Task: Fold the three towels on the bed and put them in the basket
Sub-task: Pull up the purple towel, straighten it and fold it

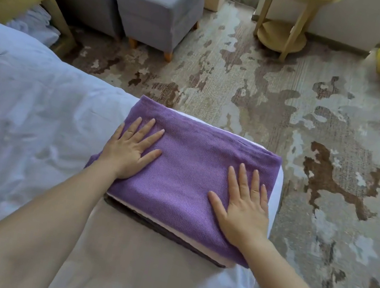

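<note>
pressing down with straight fingers, left hand (pixel 129 149) and right hand (pixel 243 210) lie flat on the folded purple towel (pixel 194 155).

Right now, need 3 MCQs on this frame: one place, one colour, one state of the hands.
1. Where is the purple towel? A on the carpet; B atop a stack at the corner of the bed; C on a chair.
2. What colour is the stack's bottom layer? A dark brown; B yellow; C green.
3. How are the left hand and right hand? A gripping an edge; B flat on the purple towel, fingers straight; C lifted clear.

1 B: it tops the pile at the bed's corner.
2 A: a dark brown edge shows at the stack's base.
3 B: both palms lie flat on it.
</note>
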{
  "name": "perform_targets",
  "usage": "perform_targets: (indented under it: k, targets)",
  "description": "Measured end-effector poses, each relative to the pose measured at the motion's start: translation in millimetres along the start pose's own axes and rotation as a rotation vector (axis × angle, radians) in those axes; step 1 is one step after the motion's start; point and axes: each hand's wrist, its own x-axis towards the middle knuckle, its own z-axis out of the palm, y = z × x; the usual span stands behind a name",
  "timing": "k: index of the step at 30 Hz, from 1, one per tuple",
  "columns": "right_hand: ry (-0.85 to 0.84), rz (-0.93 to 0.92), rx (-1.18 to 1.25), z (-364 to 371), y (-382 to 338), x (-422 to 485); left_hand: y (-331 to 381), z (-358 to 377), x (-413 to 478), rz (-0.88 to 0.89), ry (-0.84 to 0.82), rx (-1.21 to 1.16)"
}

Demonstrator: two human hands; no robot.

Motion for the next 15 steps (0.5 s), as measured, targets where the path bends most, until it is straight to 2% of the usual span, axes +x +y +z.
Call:
perform_targets:
  k: [2, 4, 6, 9, 12, 15]
  targets:
    - [0.01, 0.048, -0.011, -3, 8, -1, -3, -4, 2, -0.03, 0.003, -0.002]
    - [0.078, 0.046, -0.016, -11, 3, 3, 3, -10, 4, -0.017, 0.082, 0.012]
    - [0.138, -0.007, -0.019, -21, -13, 16, 20, -18, 7, 0.098, 0.189, 0.027]
    - [0.094, -0.065, 0.037, -22, -36, 48, 46, -22, 21, 0.277, 0.193, 0.026]
    - [-0.005, -0.034, 0.047, -14, -32, 75, 45, -13, 40, 0.213, 0.119, -0.003]
    - [-0.006, 0.052, 0.04, -4, -8, 80, 22, -3, 48, 0.147, 0.101, -0.019]
